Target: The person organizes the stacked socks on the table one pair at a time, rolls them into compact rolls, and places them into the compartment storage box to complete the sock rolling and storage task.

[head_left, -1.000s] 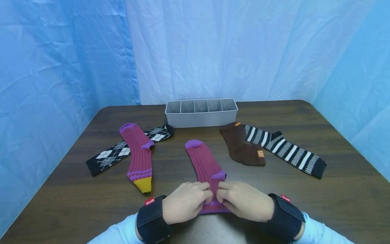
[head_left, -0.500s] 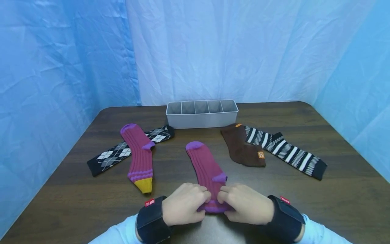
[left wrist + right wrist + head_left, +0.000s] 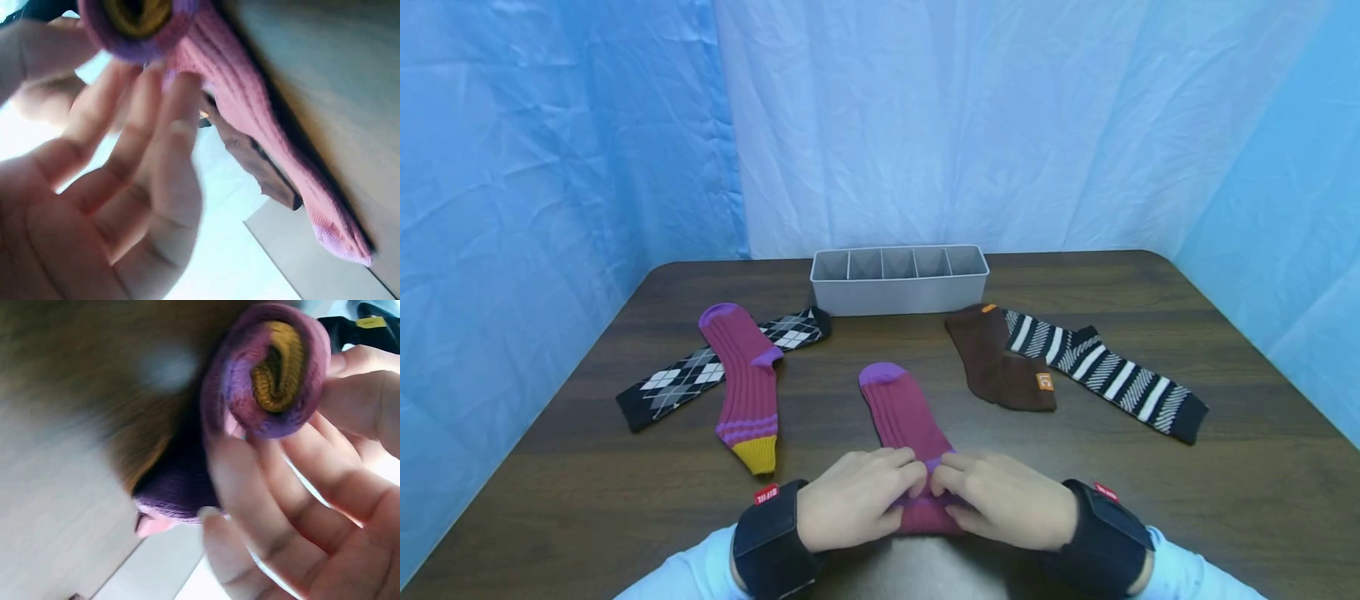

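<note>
A maroon ribbed sock (image 3: 906, 412) with a purple toe lies in front of the person, its cuff end rolled up. In the right wrist view the roll (image 3: 315, 362) shows a spiral end with the yellow cuff inside. My left hand (image 3: 856, 502) holds the near left side of the roll with bent fingers and thumb. On the right side my right hand (image 3: 1006, 502) grips it likewise, thumb behind and fingers in front. The sock's purple heel is partly covered by the right fingers. In the left wrist view, the flat part of the sock (image 3: 250, 100) stretches away from the roll.
To the left, a matching maroon sock (image 3: 748, 383) crosses a black argyle sock (image 3: 681, 383). A brown sock (image 3: 988, 367) and a black-and-white striped sock (image 3: 1120, 375) overlap at right. A grey divided box (image 3: 898, 296) stands at the table's back; blue sheets (image 3: 925, 125) hang behind.
The sock's toe has slid towards the person, and its heel now sits by the fingers. More of the leg has gone into the roll. Both hands stay almost in place.
</note>
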### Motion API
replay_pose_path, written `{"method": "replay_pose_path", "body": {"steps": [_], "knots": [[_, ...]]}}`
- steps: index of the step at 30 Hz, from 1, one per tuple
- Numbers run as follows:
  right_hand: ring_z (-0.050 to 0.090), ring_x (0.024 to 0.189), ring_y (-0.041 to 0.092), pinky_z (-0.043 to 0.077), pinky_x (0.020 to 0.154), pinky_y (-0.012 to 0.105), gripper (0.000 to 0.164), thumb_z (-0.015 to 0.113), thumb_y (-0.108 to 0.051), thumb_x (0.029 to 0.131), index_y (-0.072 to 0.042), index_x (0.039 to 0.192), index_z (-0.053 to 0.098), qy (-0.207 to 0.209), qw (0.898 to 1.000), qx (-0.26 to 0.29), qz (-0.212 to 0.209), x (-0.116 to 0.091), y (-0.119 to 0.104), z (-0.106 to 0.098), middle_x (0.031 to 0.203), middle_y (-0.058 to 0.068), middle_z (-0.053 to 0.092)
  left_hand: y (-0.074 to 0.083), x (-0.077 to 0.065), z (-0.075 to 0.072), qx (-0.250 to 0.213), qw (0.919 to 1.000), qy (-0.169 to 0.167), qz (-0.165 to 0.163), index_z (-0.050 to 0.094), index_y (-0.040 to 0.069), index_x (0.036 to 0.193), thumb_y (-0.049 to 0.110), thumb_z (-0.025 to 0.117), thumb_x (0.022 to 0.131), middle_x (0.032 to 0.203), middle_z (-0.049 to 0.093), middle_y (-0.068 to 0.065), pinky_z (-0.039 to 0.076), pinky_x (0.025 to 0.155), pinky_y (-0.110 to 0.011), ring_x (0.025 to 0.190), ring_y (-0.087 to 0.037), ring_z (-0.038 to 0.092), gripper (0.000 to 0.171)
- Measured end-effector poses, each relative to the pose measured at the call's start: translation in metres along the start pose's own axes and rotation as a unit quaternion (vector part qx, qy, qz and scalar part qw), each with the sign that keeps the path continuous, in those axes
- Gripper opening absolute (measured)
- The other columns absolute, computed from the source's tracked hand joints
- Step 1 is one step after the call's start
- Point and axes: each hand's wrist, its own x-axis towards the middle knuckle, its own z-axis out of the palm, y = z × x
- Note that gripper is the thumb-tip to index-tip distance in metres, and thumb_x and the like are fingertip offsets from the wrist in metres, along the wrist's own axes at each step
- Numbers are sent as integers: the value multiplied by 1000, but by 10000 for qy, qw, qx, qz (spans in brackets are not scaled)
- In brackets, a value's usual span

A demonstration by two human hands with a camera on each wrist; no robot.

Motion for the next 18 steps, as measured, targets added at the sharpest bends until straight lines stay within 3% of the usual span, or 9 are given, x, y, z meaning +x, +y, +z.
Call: {"method": "replay_pose_path", "body": {"steps": [3,10,15,18], "knots": [[39,64,-2,35,57,12,10,60,-14,74,-18,79,52,237,9997,-62,-69,0,-1,0,74,-12,45,0,1,0,-11,10000,52,13,52,19,76,7,58,72,72,44,9,30,50,-9,62,0,39,13],[40,65,-2,37,58,14,17,66,-28,71,-21,81,55,-274,9991,67,307,0,-6,-6,77,-13,49,2,1,-3,170,9995,-241,-65,60,21,77,23,63,74,72,48,10,32,51,-11,60,2,41,5],[38,62,-1,34,57,15,16,68,-22,68,-19,77,55,-210,9994,-225,161,0,-9,-4,73,-12,48,4,1,-1,449,9988,-206,-4,58,21,75,23,68,67,71,45,12,30,50,-11,61,2,40,13],[36,57,-2,31,54,15,12,65,-19,68,-19,74,54,-255,9995,-135,87,-1,-9,-4,67,-13,45,5,1,-1,335,9992,-228,46,55,20,72,19,66,66,66,43,12,29,48,-12,57,2,38,13]]}}
